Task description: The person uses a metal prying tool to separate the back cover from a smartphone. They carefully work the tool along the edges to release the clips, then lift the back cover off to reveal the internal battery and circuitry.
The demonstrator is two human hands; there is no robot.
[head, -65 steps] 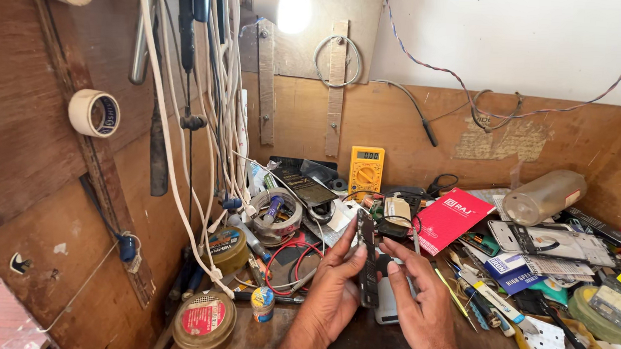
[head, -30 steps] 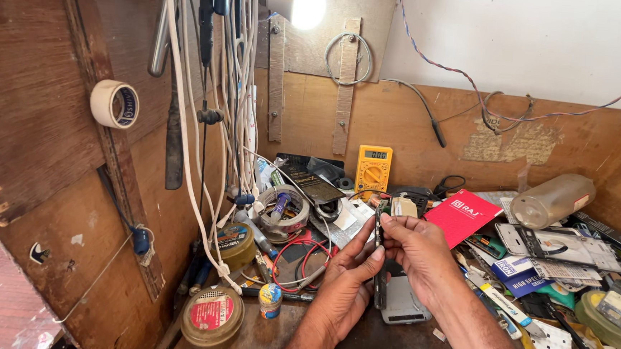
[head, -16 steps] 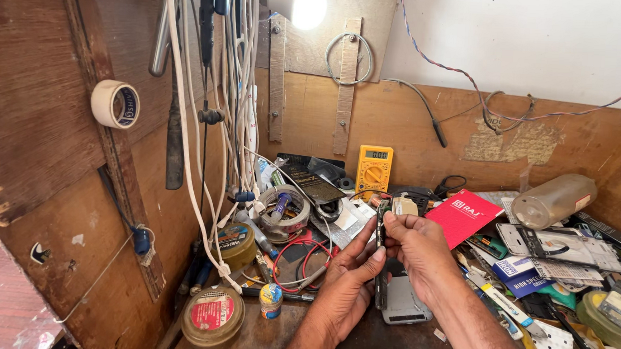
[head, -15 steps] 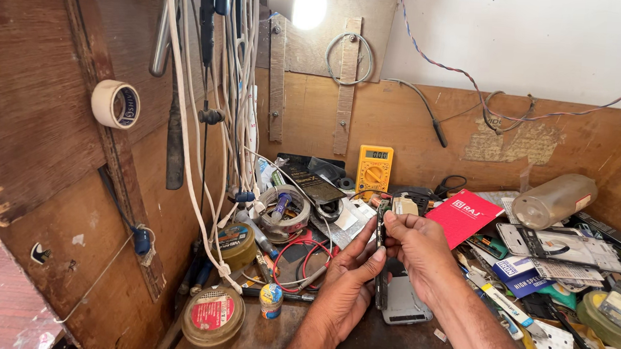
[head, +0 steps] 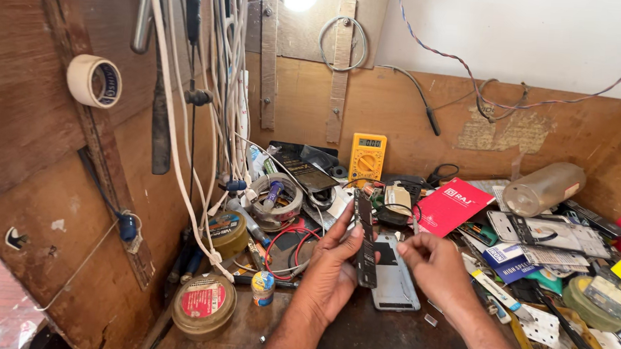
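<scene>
My left hand point(head: 332, 266) holds a long, narrow dark circuit board point(head: 365, 237) upright by its edge, over the middle of the bench. My right hand point(head: 433, 265) is just to its right, fingertips pinched close to the board's lower part; whether they touch it I cannot tell. Under both hands a grey phone body point(head: 394, 282) lies flat on the dark bench top.
A yellow multimeter point(head: 367, 158) leans on the back wall. A red booklet point(head: 454, 205), a clear bottle point(head: 544, 189), phone parts and small boxes crowd the right side. Tape rolls, round tins point(head: 203, 304), red wire and hanging cables point(head: 207, 103) fill the left.
Both hands have come down slightly with the board, and my right hand has drawn back a little to its right side. The view has shifted only slightly.
</scene>
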